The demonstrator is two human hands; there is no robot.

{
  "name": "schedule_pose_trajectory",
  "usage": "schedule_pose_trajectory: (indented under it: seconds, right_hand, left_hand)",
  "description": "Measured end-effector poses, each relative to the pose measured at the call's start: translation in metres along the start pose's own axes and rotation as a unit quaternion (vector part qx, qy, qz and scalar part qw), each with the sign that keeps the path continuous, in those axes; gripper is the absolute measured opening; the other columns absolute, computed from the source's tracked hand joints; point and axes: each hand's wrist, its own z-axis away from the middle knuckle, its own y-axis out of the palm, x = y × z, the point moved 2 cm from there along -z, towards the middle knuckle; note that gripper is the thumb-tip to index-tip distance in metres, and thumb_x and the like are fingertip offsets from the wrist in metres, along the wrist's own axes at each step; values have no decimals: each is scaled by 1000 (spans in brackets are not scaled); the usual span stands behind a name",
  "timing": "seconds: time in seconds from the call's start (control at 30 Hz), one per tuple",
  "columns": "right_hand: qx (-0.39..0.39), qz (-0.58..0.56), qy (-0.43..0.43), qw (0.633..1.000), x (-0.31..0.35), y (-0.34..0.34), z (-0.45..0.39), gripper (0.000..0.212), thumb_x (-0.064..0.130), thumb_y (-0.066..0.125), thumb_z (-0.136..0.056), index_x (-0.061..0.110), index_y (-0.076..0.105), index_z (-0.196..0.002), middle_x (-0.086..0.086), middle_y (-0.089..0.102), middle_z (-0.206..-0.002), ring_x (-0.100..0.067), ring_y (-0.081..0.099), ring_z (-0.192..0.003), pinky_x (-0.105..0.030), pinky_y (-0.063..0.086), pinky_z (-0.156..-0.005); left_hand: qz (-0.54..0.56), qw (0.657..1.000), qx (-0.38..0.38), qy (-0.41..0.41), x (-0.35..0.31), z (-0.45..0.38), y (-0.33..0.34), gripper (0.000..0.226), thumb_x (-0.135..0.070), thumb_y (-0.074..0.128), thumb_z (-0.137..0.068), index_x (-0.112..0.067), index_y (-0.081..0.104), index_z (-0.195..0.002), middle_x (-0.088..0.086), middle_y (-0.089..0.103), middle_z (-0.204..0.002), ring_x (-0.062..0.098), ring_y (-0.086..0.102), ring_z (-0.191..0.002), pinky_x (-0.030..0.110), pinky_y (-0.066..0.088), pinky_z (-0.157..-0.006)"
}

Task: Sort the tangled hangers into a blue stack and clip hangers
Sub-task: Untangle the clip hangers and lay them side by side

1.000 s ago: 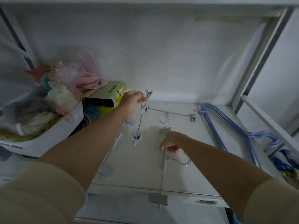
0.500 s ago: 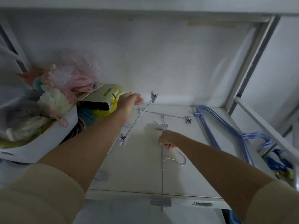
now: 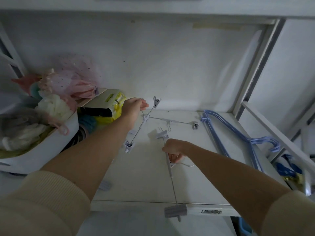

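On a white shelf lie pale grey clip hangers. My left hand grips the wire hook of one clip hanger and holds it tilted above the shelf, one clip up by the wall, the other down near my forearm. My right hand is closed around the bar of a second clip hanger, which runs toward me and ends in a clip over the shelf's front edge. A third clip hanger lies flat at the back. A stack of blue hangers rests along the right side.
A white bin of soft toys and pink tulle stands at left, with a yellow and white package beside it. A white metal frame post and rail border the right. Another loose clip shows under my left forearm.
My left hand lifted its clip hanger and swung it from near vertical to a diagonal tilt. My right hand slid along its hanger's bar, closing around it.
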Motion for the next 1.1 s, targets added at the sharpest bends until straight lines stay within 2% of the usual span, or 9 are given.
schedule_pose_trajectory:
  seconds: [0.13,0.27,0.4,0.43,0.5,0.57,0.73,1.0,1.1]
  right_hand:
    - [-62,-17,-26,998,10,-18,4,32,10,35,-97,12,45,-67,-5,56,-60,-12,59,-33,-15,45,-38]
    - [-73,42,-10,996,18,-36,7,31,5,26,-93,8,40,-65,-9,43,-55,-18,38,-43,-18,26,-39]
    - [-84,58,-16,995,27,-48,7,44,5,28,-88,1,60,-119,-11,49,-62,-16,32,-44,-13,23,-35]
    - [-106,47,-29,993,29,-51,5,40,5,29,-88,0,58,-116,-14,53,-66,-16,33,-43,-14,24,-36]
    - [-133,53,-57,988,32,-53,8,22,1,31,-88,-1,51,-98,-17,55,-77,-16,33,-46,-20,24,-40]
    - [-120,82,-98,984,33,-53,11,29,-3,40,-88,-2,56,-112,-14,58,-87,-17,41,-55,-24,31,-47]
    - [-188,201,-126,953,23,-56,5,30,5,46,-89,3,66,-112,-15,62,-121,-33,60,-111,-34,51,-91]
    - [-240,328,-122,905,16,-73,20,25,7,49,-92,0,59,-114,-18,62,-116,-34,63,-107,-38,53,-86]
    - [-229,330,-102,910,15,-80,24,27,3,46,-87,-1,61,-109,-12,66,-91,-24,63,-76,-32,51,-69]
  left_hand:
    - [-10,1000,1,1,2,0,2,29,-2,42,-86,-9,61,-67,-9,67,-45,17,66,-67,41,53,-96]
    - [-22,1000,4,8,2,0,5,28,-4,43,-87,-10,62,-67,-10,67,-46,17,67,-68,40,54,-96]
    - [-34,999,10,9,2,-2,7,27,-8,43,-86,-12,63,-68,-10,68,-48,27,67,-80,44,52,-98]
    - [-36,999,11,11,2,-3,7,27,-8,43,-86,-12,63,-67,-10,68,-48,27,67,-81,45,52,-98]
    - [-40,999,13,13,1,-4,7,27,-9,44,-85,-12,63,-67,-9,69,-49,27,68,-80,46,52,-97]
    - [-43,999,10,14,1,-3,6,26,-10,44,-85,-13,64,-67,-9,69,-49,27,68,-80,44,53,-97]
    - [-60,998,5,11,0,-1,5,28,-11,43,-85,-14,63,-67,-12,69,-50,26,69,-82,39,53,-95]
    - [-76,997,-20,29,-1,2,-2,28,-10,42,-86,-15,62,-67,-4,69,-62,19,68,-70,35,55,-87]
    - [-96,995,-27,31,-1,5,-2,28,-10,42,-87,-16,61,-68,0,68,-68,21,66,-72,29,52,-80]
